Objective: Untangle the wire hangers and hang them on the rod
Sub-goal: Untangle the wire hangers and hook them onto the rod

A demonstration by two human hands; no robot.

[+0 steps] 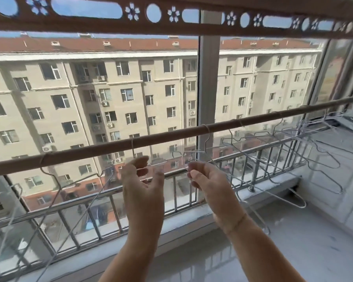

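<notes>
Your left hand (143,186) and right hand (207,181) rise below the rod (171,135), each grip pinching the thin wire hanger (194,152) hooked there. More hangers (293,143) hang along the rod by the window railing (259,159).

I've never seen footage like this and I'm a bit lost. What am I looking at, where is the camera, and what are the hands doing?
The single camera sits on a person's head, looking forward and down, so the two bare arms are their own. They stand at a window facing an apartment block. A wooden rod crosses the view, with several wire hangers already hooked on it. The left hand and right hand are raised just under the rod, fingering thin hanger wire; which hanger is hard to tell. More hangers lie tangled at the right.
</notes>
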